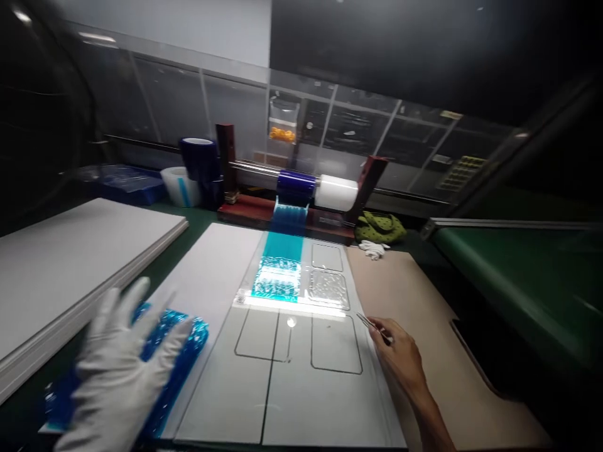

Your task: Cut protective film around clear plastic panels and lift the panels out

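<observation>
My left hand (123,367), in a white glove, is open with its fingers spread over a pile of shiny blue film pieces (176,376). I cannot tell whether it touches them. My bare right hand (400,355) is closed on a pair of metal tweezers (372,323), whose tips point up and left beside a clear sheet. That transparent sheet (325,402) lies on the table in front of me, with dark rounded outlines on it. A strip of blue film (285,245) runs from a blue roll (296,185) down onto its upper part, wrinkled at the near end.
A dark red stand (245,210) carries the blue roll and a white roll (336,193). Stacked white boards (89,245) lie left, brown board (386,276) right. More tape rolls (200,157), a green cloth (380,227) and a white glove (374,250) sit at the back.
</observation>
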A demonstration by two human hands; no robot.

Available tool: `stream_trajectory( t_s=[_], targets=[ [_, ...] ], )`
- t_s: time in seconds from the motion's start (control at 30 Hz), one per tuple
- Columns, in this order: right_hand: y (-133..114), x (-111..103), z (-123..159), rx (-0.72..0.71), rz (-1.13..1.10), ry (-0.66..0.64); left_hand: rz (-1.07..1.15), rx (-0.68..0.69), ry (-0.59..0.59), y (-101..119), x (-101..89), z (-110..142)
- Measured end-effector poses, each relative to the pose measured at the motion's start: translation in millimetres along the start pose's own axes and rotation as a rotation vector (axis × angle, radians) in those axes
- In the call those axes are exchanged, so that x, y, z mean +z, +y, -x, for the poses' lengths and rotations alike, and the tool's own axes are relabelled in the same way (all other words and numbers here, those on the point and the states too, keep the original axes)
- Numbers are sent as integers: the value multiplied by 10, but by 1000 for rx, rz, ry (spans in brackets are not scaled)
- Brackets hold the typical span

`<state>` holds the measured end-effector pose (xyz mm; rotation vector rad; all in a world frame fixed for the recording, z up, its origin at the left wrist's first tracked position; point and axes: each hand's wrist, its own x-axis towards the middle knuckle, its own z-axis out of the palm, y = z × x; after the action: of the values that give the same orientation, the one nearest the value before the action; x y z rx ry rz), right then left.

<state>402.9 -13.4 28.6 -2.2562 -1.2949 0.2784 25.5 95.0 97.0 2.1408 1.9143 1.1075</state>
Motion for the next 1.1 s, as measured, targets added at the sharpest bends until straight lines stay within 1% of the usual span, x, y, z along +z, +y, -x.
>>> stream_trajectory(
  t_s=[0.03,0.1,0.17,0.2,0.23,0.3,0.37,0.43,0.5,0.6,0.7,0.77,0.83,0.9,0.97,1.03,1.07,1.1],
  targets=[
    [59,2,-49,24,70,13,101,72,-76,150,169,47],
    [151,11,-137,62,154,23,260,181,-309,466,559,123],
    [202,30,-211,70,168,23,301,301,-507,766,984,141],
    [214,44,-246,66,170,20,305,370,-565,898,1195,126],
    [218,61,-279,60,169,15,295,451,-607,1016,1398,99],
    [211,97,-346,45,156,9,288,565,-652,1202,1758,27],
    [195,133,-412,29,130,4,276,640,-680,1322,2032,-33],
    [179,157,-467,14,91,-4,258,692,-694,1385,2214,-64],
    [170,162,-503,-1,37,-19,243,721,-681,1404,2320,-78],
    [186,123,-517,-22,-58,-49,223,736,-611,1397,2396,-106],
    [269,47,-496,-34,-122,-64,195,796,-550,1406,2399,-150],
    [376,-10,-462,-12,-117,-46,170,867,-524,1422,2340,-150],
    [514,-69,-411,36,-77,-7,146,924,-484,1424,2217,-89],
    [655,-139,-341,86,-26,41,126,954,-431,1390,2043,50],
    [768,-236,-254,116,12,82,122,986,-353,1316,1848,267],
    [828,-374,-151,123,31,112,146,1023,-249,1220,1656,549],
    [836,-462,-92,115,31,120,169,1013,-204,1173,1565,706],
    [829,-563,-28,102,21,121,195,980,-228,1133,1476,865]
  ],
)
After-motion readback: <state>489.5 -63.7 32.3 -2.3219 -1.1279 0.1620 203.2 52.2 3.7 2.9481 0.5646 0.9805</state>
